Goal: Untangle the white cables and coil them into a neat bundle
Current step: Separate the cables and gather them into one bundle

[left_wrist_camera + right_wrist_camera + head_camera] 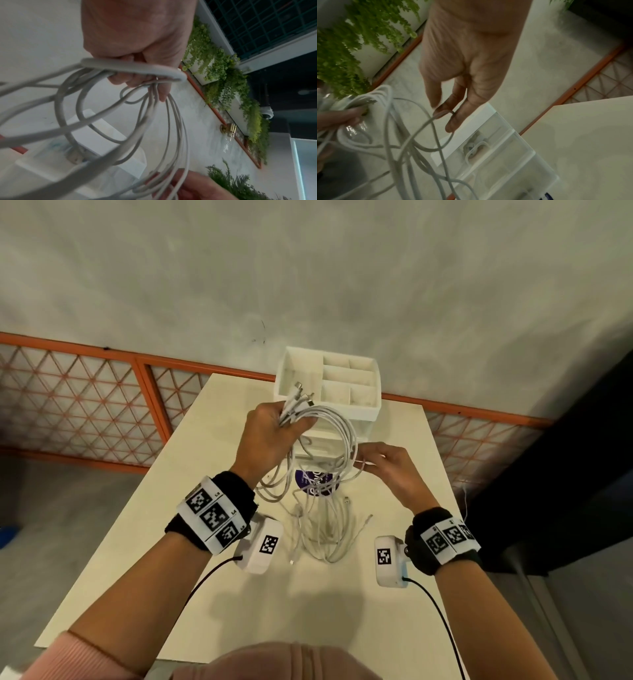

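Our left hand (270, 433) grips a bunch of white cables (329, 440) up above the table (212, 508). Our right hand (394, 470) pinches one loop, we think. More cables lie below.

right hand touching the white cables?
Touching. The right wrist view shows the right hand pinching a strand of the white cables between its fingertips.

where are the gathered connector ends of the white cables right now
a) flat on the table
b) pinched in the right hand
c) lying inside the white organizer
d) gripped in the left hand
d: the left hand grips the bunched connector ends of the white cables above the table, while the right hand pinches one loop further along.
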The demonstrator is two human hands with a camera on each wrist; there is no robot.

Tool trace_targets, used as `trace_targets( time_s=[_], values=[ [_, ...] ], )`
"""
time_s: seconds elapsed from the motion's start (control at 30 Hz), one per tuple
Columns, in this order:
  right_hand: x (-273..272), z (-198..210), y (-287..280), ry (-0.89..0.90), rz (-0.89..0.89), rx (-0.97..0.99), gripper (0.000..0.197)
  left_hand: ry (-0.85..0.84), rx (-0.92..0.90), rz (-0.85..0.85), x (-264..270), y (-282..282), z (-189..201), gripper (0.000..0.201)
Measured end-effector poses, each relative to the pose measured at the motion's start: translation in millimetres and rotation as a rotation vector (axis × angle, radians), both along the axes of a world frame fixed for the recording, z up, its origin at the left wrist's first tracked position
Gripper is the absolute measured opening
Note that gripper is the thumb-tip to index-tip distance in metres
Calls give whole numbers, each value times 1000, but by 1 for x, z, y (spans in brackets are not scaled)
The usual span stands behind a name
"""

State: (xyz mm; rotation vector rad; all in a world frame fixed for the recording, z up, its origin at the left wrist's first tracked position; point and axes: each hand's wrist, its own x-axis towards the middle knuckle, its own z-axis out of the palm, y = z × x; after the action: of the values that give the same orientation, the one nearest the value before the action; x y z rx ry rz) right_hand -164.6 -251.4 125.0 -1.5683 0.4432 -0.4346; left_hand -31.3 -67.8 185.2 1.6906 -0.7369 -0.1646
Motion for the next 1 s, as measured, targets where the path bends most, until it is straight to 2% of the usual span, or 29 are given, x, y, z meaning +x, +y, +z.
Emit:
trace_targets(
  time_s=[0.03,0.1,0.17,0.23,0.3,0.33,0.37,0.43,0.5,0.6,0.67,0.73,0.8,0.9,1.0],
  values=[
    [2,0,1,12,2,-36,13,-3,9,-9,-1,-1,-3,21],
    [4,-11,-6,54,26,-67,40,21,-3,23,0,-2,-7,26],
    [1,-23,-16,165,39,-93,52,62,-46,92,7,-1,-8,25],
    [-3,-39,-24,325,65,-246,40,66,-85,140,14,1,-5,22],
    [-7,-53,-26,510,31,-588,22,50,-83,144,15,2,-3,18],
    [-9,-59,-27,587,-50,-721,28,50,-87,145,15,2,-4,15],
    [-11,-64,-28,618,-140,-775,29,56,-96,149,14,2,-4,15],
    [-15,-73,-32,582,-299,-777,16,76,-125,165,12,3,-5,19],
    [-17,-79,-39,567,-364,-660,9,91,-163,167,13,3,-6,21],
    [-19,-81,-43,589,-415,-347,7,96,-181,170,13,4,-2,17],
    [-20,-83,-44,541,-431,-90,14,125,-173,179,13,3,-2,16],
    [-20,-86,-47,478,-426,37,20,154,-167,187,12,3,-4,18],
    [-20,-89,-51,526,-409,-55,16,165,-201,209,12,4,-7,21],
    [-22,-92,-50,681,-358,-418,23,139,-223,221,16,6,-7,23],
    [-25,-95,-48,677,-313,-578,18,98,-228,217,18,8,-5,19]
  ],
)
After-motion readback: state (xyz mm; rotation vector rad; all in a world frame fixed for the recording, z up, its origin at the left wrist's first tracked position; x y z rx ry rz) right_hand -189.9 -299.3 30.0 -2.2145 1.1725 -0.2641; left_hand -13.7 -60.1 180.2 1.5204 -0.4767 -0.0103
